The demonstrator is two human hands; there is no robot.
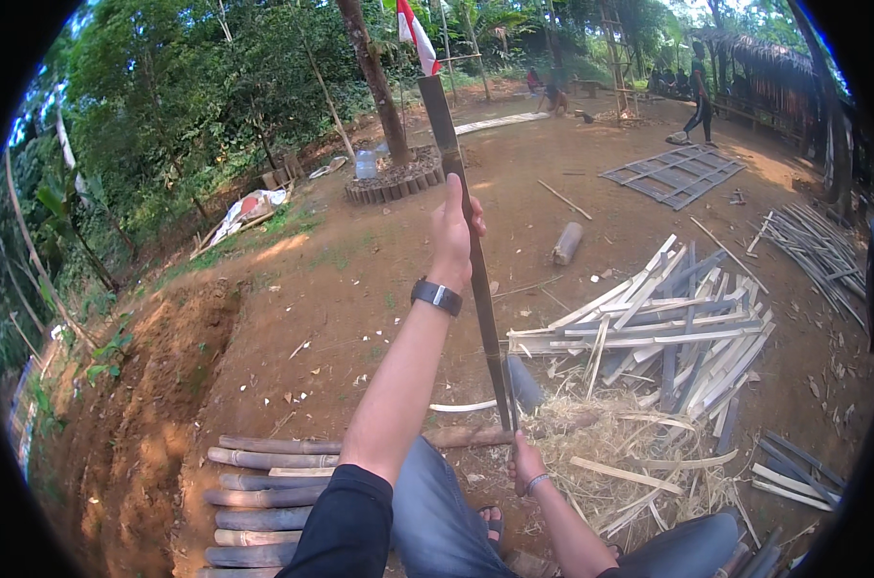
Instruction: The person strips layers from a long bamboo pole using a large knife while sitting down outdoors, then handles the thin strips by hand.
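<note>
My left hand (452, 236), wearing a dark wristband, is closed around a long dark bamboo strip (486, 318). The strip stands nearly upright in front of me, its top leaning slightly left, and my thumb lies up along it. Low down, beside the strip's bottom end, my right hand (527, 464) is closed on a thin dark blade-like piece (512, 400) that rises along the strip; its lower part is hidden in my fist. A brown pole (466, 437) lies crosswise by the strip's foot. Pale shavings (591, 438) spread to the right of my right hand.
Split bamboo strips (668, 328) lie heaped at the right, with another pile (813, 255) beyond. Bamboo poles (264, 498) lie side by side at my left. A short log (568, 243) and a bamboo lattice (675, 175) lie farther off. A person (699, 96) is at the far right.
</note>
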